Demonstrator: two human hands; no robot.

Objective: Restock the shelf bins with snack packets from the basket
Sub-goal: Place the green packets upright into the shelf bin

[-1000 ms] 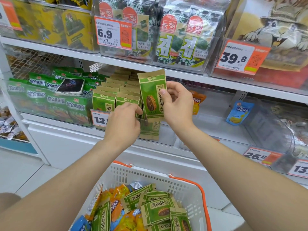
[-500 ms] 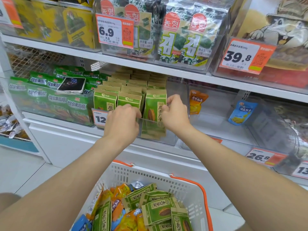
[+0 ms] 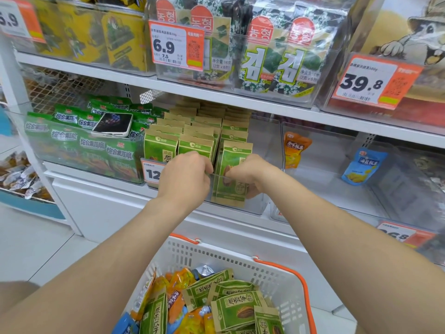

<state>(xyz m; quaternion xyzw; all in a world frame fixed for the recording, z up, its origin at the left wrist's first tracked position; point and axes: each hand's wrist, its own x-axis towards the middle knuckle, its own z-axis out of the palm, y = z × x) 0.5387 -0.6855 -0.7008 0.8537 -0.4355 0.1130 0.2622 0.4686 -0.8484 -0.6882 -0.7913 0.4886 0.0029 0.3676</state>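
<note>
Hands come first: two, both bare, at the front of one clear bin [image 3: 261, 150] in the middle of the view. The right hand [image 3: 252, 175] grasps one green-and-kraft seed packet [image 3: 232, 162]. Its fingers [image 3: 234, 173] lie on the packet's face and its thumb shows through the clear front wall. The packet stands upright at the head of the right-hand row. The left hand [image 3: 184, 179] has its fingers [image 3: 207, 166] curled against the front of the middle row; whether they pinch anything cannot be told. Three rows of matching seed packets stand in that bin.

One white basket [image 3: 231, 255] with two orange handles sits at six o'clock. It holds at least five more seed packets among orange and blue ones and a silver one.

At nine o'clock one phone [image 3: 113, 124] lies on green packets [image 3: 79, 141] printed "综合果蔬脆". At three o'clock one orange packet [image 3: 295, 149] reads "原味板栗" and one blue packet [image 3: 363, 166] reads "海盐板栗"; the two are well apart. Seaweed packs [image 3: 277, 61] at twelve o'clock carry "김" and "16克 (2克×8包)".

Five price tags [image 3: 177, 45] show:
- "6.9" over "7.5" at twelve o'clock
- a cut-off "6.9" at ten
- "39.8" at two
- "12", half hidden behind the left hand
- "26.8" at four
</note>
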